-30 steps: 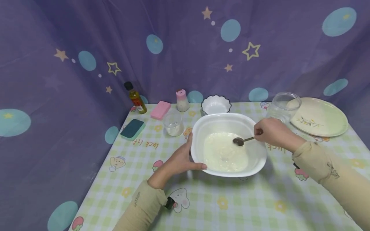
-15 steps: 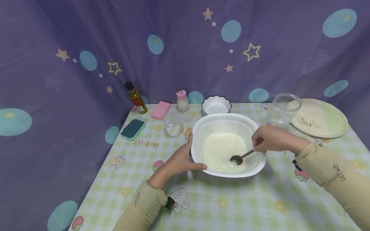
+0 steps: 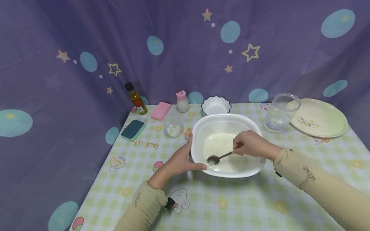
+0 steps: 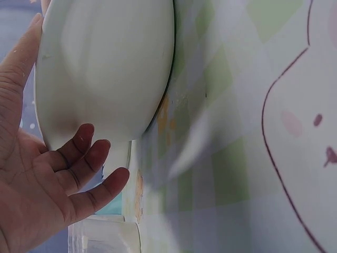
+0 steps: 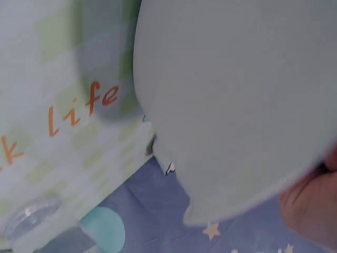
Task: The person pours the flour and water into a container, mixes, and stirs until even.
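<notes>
A white oval basin stands on the table, with pale, milky liquid in its bottom. My left hand holds its left side, thumb over the near rim and fingers along the outer wall. In the left wrist view, curled fingertips lie against the basin's side. My right hand pinches a dark brown spoon by its handle. The spoon's head is in the liquid at the near left of the basin. The right wrist view shows mostly the basin's outside, with part of my right hand.
Behind the basin stands a scalloped white dish. To its left are a pink-topped shaker, a clear cup, a pink sponge, a green sponge and an oil bottle. A clear jar and a plate are right.
My right hand has swept the spoon through the liquid, from the basin's right side toward the near left. My left hand stays on the basin.
</notes>
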Demonstrator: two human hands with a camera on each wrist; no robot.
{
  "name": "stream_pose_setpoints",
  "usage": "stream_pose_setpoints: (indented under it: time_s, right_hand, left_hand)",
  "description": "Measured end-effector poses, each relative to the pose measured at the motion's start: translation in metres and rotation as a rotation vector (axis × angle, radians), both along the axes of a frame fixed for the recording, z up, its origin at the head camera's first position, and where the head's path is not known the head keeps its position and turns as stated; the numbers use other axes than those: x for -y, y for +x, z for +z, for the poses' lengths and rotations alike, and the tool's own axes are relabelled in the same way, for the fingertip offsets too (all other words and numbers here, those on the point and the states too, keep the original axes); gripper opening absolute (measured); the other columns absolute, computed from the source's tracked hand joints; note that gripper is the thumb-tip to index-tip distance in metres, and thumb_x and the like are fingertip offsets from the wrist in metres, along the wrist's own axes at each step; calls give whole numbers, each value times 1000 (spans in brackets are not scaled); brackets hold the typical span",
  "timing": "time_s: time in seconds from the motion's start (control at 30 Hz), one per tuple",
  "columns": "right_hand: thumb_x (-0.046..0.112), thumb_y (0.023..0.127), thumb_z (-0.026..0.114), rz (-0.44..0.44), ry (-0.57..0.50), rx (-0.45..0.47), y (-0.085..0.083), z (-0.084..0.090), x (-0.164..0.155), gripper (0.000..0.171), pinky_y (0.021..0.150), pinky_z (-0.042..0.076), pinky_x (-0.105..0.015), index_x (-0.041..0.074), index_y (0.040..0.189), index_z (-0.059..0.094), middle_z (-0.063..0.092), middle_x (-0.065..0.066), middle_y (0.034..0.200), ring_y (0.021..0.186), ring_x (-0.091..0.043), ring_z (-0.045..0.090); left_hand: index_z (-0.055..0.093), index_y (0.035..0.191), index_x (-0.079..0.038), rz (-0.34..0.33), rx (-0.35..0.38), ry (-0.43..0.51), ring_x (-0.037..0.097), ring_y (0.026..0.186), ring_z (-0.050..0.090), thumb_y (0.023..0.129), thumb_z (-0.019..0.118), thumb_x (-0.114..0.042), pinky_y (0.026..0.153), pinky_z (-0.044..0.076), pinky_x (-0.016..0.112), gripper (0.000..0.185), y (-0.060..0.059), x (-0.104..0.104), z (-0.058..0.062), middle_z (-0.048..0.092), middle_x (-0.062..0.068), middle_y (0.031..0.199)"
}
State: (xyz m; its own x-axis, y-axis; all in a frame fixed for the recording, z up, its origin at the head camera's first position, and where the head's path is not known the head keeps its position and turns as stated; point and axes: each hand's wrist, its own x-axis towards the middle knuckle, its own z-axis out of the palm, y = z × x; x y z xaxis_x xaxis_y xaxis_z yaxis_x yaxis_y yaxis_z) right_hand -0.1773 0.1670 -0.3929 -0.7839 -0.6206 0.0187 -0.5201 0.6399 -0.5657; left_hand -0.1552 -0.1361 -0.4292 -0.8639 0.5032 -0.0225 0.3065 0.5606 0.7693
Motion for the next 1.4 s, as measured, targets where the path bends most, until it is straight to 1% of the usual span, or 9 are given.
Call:
stream_pose_setpoints:
  time_s: [0.17, 0.3, 0.4, 0.53, 0.7, 0.77, 1.1, 1.27, 1.4]
  right_hand:
    - [8, 82, 75, -105, -9, -66, -4, -6, 12, 18, 61, 41, -30, 16, 66, 68, 57, 12, 59, 57, -8, 48]
    - [7, 81, 73, -198, 14, -122, -12, -9, 16, 19, 62, 42, -32, 16, 65, 67, 59, 10, 60, 58, -9, 49]
    - [8, 80, 74, -243, 38, -161, -18, -10, 15, 19, 63, 44, -35, 16, 65, 67, 60, 8, 61, 60, -11, 51]
    - [8, 81, 73, -279, 56, -167, -21, -7, 6, 18, 62, 43, -37, 15, 65, 67, 60, 7, 63, 59, -14, 50]
    - [7, 81, 71, -319, 73, -146, -20, 0, -11, 18, 58, 43, -35, 15, 66, 66, 61, 5, 65, 59, -15, 52]
    - [7, 81, 70, -320, 86, -133, -19, 4, -17, 18, 58, 42, -34, 15, 66, 66, 61, 3, 66, 60, -16, 52]
    - [6, 81, 71, -248, 206, -79, -8, 29, -44, 20, 60, 42, -35, 16, 66, 64, 59, 6, 66, 60, -14, 49]
    - [5, 80, 69, -173, 220, 23, -4, 37, -53, 20, 57, 42, -33, 16, 65, 63, 56, 6, 61, 56, -13, 49]
    - [5, 77, 70, -109, 186, 124, -1, 37, -58, 18, 53, 40, -29, 16, 64, 63, 56, 6, 56, 53, -12, 49]
  left_hand:
    - [-14, 154, -27, -4, 12, 18, 14, 142, 25, 67, 88, -49, 112, 27, 42, 136, 1, 1, -2, 14, 3, 162]
    - [-14, 154, -29, -9, 11, 27, 13, 143, 23, 67, 87, -50, 112, 27, 42, 135, 2, 1, -4, 12, 2, 162]
    - [-14, 154, -30, -11, 14, 34, 12, 142, 24, 68, 87, -48, 112, 28, 42, 134, 2, 1, -4, 12, 1, 162]
    - [-13, 155, -24, -13, 17, 32, 12, 142, 25, 68, 88, -46, 111, 28, 42, 135, 2, 0, -4, 13, 1, 162]
    - [-13, 155, -25, -5, 19, 18, 13, 142, 24, 67, 86, -52, 111, 28, 42, 135, 1, 0, -4, 12, 1, 162]
    - [-14, 154, -28, 1, 26, 11, 12, 142, 24, 67, 85, -55, 112, 28, 42, 135, 1, 0, -4, 11, 0, 162]
    - [-14, 155, -25, 11, 37, -5, 14, 142, 26, 66, 85, -56, 112, 28, 41, 136, 1, -1, -1, 13, 2, 162]
    - [-14, 155, -25, 18, 35, -11, 13, 142, 25, 66, 85, -55, 112, 27, 41, 136, 1, -1, 1, 14, 1, 161]
    - [-13, 155, -26, 18, 33, -6, 14, 142, 26, 66, 86, -55, 112, 28, 42, 136, 1, 0, 1, 14, 1, 162]
